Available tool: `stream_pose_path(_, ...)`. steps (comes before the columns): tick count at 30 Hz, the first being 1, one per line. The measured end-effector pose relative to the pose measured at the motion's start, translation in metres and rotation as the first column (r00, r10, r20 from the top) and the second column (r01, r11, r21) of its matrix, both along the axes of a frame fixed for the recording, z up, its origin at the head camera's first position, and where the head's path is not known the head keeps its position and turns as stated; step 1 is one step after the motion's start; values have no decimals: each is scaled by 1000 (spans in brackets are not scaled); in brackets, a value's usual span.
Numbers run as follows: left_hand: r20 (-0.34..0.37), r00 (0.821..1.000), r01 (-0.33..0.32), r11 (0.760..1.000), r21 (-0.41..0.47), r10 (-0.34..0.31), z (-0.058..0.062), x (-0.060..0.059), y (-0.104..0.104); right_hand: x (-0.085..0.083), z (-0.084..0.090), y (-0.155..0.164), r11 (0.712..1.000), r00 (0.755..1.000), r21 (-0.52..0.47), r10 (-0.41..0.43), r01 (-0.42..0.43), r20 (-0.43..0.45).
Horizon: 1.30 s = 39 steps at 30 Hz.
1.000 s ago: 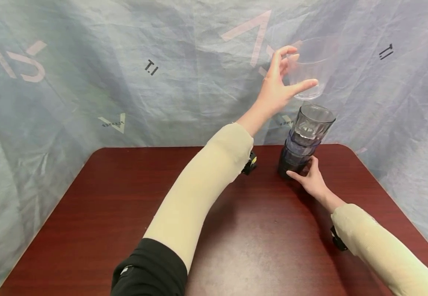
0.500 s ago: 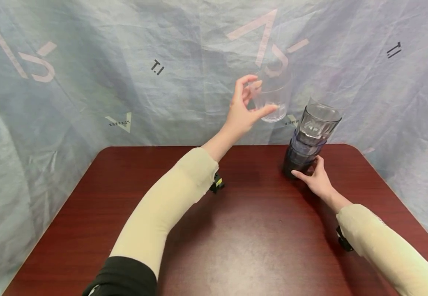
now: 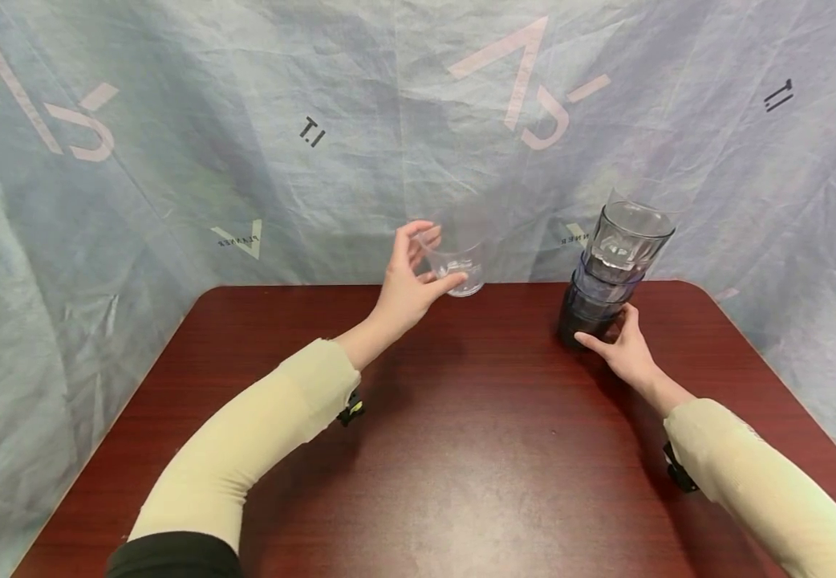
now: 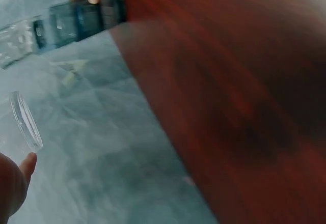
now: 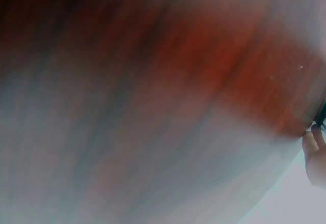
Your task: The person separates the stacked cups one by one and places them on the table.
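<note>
Left hand pinches a clear tumbler above the tabletop's far edge; right hand grips the tumbler stack. Looks like unstacking, so setting it down gently comes next.

Both arms wore long, pale beige sleeves ending at the wrists; a black garment showed at the near left upper arm. Small black devices were strapped under each wrist.

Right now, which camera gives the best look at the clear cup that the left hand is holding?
The head view: the whole clear cup shows, pinched by the left hand above the table. The left wrist view catches only its rim beside a fingertip. The right wrist view is a blur without it.
</note>
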<state>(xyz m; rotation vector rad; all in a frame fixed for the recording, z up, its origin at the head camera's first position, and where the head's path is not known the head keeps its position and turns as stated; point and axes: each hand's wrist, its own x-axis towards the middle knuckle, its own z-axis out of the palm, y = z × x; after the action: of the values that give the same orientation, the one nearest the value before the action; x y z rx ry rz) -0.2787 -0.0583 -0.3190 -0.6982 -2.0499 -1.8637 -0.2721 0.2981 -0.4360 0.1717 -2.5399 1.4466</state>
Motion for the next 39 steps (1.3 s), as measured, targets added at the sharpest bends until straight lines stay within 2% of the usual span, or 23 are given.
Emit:
stream_pose_path(11,61,993,-102,995,2,102,-52,3,-66,5,2,0,1000,1000,-19,-3,3,-16)
stream_pose_path(17,115,983,-147,989,-3,146,-74,3,-93,6,3,2,1000,1000,-2,-11,11,-13)
stream_pose_path(20,134,980,-150,989,-8,150,-80,3,-105,7,3,2,1000,1000,3,-9,9,-10)
stream_pose_path(25,161,972,-168,985,-50,174,-74,13,-116,5,2,2,1000,1000,6,-8,9,-12)
stream_pose_path(29,160,966,-194,977,-84,205,-76,13,-125,3,0,3,1000,1000,9,-14,14,-11)
stream_pose_path(36,180,959,-202,974,-106,219,-104,-6,-146,3,2,-1,1000,1000,8,-21,21,5)
stream_pose_path(39,194,951,-216,967,-137,240,-107,-7,-151,2,1,-2,1000,1000,11,-21,21,4)
